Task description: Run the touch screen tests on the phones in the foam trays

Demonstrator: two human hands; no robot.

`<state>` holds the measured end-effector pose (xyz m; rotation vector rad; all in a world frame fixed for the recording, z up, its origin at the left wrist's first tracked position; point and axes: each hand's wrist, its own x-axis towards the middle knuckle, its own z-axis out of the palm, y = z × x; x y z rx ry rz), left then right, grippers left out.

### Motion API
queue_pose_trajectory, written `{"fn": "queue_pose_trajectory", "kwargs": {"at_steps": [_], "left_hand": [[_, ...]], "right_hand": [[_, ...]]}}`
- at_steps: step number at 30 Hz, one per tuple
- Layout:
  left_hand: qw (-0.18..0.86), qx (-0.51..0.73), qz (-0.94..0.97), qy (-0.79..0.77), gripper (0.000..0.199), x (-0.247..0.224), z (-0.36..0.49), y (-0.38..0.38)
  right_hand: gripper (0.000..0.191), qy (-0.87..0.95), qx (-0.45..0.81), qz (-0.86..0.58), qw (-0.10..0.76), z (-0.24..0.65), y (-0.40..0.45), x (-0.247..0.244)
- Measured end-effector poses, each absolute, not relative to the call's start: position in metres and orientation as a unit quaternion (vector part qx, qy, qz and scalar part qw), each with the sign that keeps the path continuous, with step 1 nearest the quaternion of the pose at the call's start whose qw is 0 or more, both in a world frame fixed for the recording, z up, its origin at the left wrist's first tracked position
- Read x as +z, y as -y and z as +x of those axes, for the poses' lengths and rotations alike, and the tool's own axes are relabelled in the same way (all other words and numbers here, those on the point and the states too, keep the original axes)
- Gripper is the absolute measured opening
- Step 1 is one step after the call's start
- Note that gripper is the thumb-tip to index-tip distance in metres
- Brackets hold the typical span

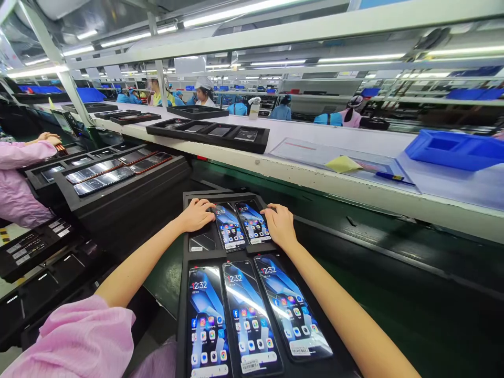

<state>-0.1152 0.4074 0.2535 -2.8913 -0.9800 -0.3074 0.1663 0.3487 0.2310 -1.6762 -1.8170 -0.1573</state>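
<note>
A black foam tray holds several smartphones in two rows. Its front row has three lit phones, among them a middle phone showing 12:32. In the back row, the left phone has a dark screen, while the middle phone and right phone are lit. My left hand lies over the dark phone's upper part, fingers apart, fingertips by the middle phone's upper left edge. My right hand rests at the right phone's upper right edge, fingers bent and apart, not wrapped round anything.
On the left, another foam tray of phones sits on a stack, near a co-worker's pink sleeve. The white bench ahead carries a black tray, yellow paper, a blue pen and a blue bin.
</note>
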Motion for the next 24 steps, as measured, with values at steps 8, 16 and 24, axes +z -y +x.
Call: {"fn": "queue_pose_trajectory", "kwargs": {"at_steps": [8,16,24], "left_hand": [[-0.032,-0.136,-0.926,0.35,0.047,0.25,-0.123,-0.413],[-0.065,-0.157,-0.91,0.378,0.05,0.251,-0.123,-0.412],[-0.028,-0.119,-0.929,0.35,0.043,0.256,-0.115,-0.406]], "right_hand": [[0.048,0.689,-0.076,-0.646,0.32,0.166,-0.349,0.23],[0.05,0.689,-0.061,-0.646,0.324,0.165,-0.35,0.23],[0.051,0.691,-0.054,-0.65,0.311,0.164,-0.346,0.234]]}}
